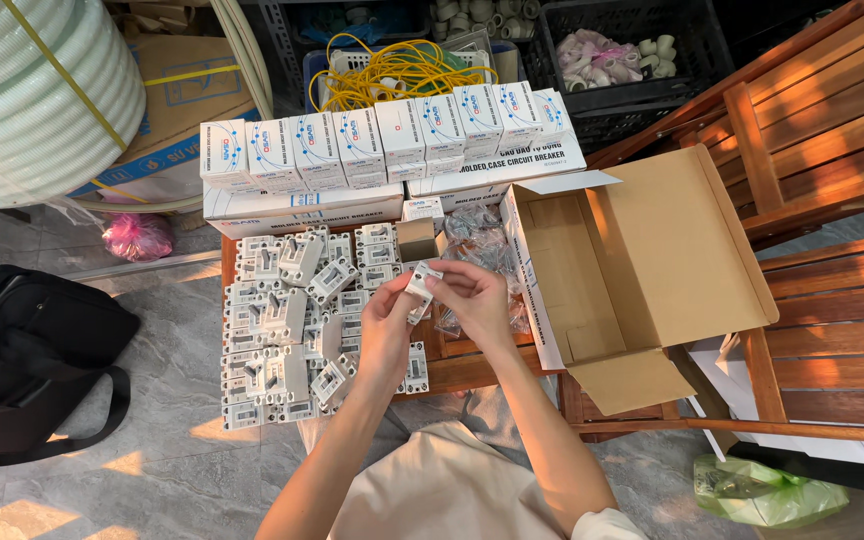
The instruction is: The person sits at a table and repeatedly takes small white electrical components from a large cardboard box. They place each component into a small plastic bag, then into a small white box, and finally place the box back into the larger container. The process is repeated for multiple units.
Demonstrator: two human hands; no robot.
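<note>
Both hands meet over the middle of the low wooden desk (pixel 472 368) and share one small white breaker (pixel 420 283). The left hand (pixel 389 325) comes up from below with its fingers curled shut around the lower part, while the right hand (pixel 470 300) pinches the upper end between thumb and fingertips. Held like this, raised clear of the desk and close under the camera, the piece can be turned and looked at from each side.

Just left of the hands lies a heap of loose breakers (pixel 297 330), tipped at all angles and touching one another, within easy reach of the left hand. Clear plastic bags (pixel 482 240) lie crumpled just behind the right hand. A small open carton (pixel 418 238) stands just beyond the held piece. Behind it, a row of small white boxes (pixel 382 140) stands upright on two flat cartons. To the right, a big open cardboard box (pixel 652 270) lies with its lid thrown back, near the right hand.
</note>
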